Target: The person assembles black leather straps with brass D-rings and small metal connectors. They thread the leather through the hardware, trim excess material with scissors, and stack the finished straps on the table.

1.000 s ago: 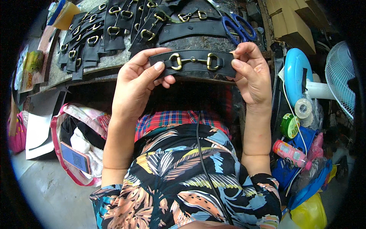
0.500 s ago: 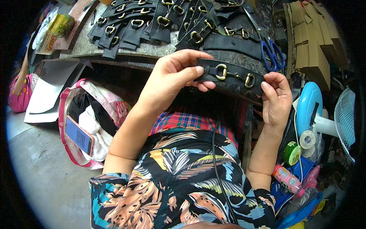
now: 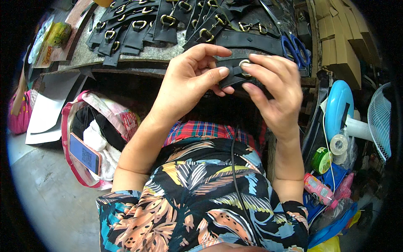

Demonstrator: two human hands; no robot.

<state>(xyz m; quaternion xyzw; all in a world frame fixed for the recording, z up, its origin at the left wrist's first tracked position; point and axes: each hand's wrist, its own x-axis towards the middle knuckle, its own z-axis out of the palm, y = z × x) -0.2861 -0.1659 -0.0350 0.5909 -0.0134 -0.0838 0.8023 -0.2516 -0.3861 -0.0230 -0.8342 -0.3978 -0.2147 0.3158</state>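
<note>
My left hand [image 3: 187, 82] pinches one end of a black leather strap [image 3: 231, 67] between thumb and fingers, just off the near edge of the workbench. On the strap a brass-coloured ring [image 3: 244, 64] shows, partly behind my right fingertips. My right hand [image 3: 275, 90] closes over the strap from the right, with fingertips at the ring and the thumb below at the strap's lower edge. The right-hand fingers hide the rest of the strap and its second ring.
Similar black straps with brass fittings [image 3: 168, 21] cover the workbench. Blue-handled scissors [image 3: 296, 51] lie at its right. Cardboard pieces [image 3: 342, 50] and a blue-and-white fan [image 3: 339, 105] stand farther right. At the left, a bag [image 3: 69, 155] holds a phone [image 3: 85, 153] and white cloth.
My right hand has moved left from the strap's far end to the ring nearer my left hand. My left hand keeps its hold on the strap.
</note>
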